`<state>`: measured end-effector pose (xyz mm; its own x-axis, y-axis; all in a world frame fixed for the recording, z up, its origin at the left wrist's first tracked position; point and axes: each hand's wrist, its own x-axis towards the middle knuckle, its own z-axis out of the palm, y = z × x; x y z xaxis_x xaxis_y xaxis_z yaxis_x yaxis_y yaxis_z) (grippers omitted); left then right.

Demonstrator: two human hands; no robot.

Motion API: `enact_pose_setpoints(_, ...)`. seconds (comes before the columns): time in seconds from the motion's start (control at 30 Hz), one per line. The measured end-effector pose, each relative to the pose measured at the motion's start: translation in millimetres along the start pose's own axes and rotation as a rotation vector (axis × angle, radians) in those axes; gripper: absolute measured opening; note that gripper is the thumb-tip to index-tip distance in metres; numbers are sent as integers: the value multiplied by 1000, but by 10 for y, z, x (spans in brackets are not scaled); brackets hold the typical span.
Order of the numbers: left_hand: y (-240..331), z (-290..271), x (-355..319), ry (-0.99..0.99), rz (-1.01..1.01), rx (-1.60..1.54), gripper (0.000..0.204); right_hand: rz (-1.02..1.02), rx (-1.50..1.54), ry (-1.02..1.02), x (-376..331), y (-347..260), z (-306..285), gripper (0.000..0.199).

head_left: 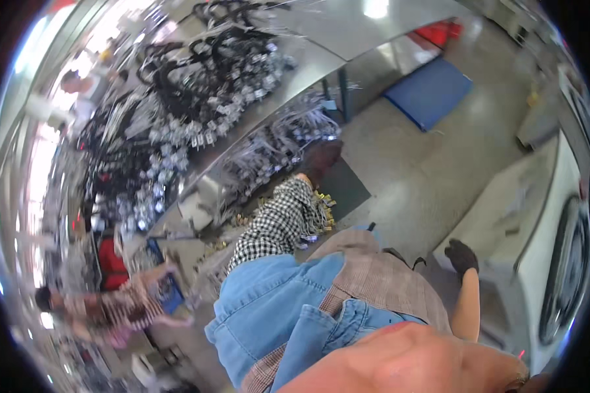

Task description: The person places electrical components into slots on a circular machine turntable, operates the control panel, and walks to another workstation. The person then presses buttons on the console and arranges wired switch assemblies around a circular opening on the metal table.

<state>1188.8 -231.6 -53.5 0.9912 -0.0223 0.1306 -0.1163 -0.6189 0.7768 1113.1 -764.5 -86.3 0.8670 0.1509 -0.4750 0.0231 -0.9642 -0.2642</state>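
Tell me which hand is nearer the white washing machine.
Right. The right hand, in a dark glove, hovers at the near edge of the white washing machine. The left hand, also dark-gloved, reaches out from a checked sleeve toward the metal table, well away.

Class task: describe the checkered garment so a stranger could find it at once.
Start at the long steel table piled with hangers. Below its edge, a pile of clothes sits over the person's arm. The checkered garment tops it: black-and-white squares, unlike the plain blue denim beneath.

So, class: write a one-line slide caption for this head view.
Clothes draped over the left arm, gloved right hand by a white washer, steel table piled with hangers alongside.
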Motion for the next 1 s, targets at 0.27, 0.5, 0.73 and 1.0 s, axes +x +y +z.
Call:
enact_pose_setpoints(0.27,-587,259,1909,402,-332,151,30,-324,109,33,3008,-31,-2003,51)
enact_pose_setpoints(0.5,377,1894,4868,305,50,-62,26,-184,-39,-83,4580,1759,-2937,48)
enact_pose_setpoints(0.73,1129,2960,6298,395,18,-90,22,-286,-487,-512,6318,3219,-4006,48)
enact_pose_setpoints(1.0,1381,3075,6550,402,-604,118,17,-458,-277,-181,9014,4291,-5926,50)
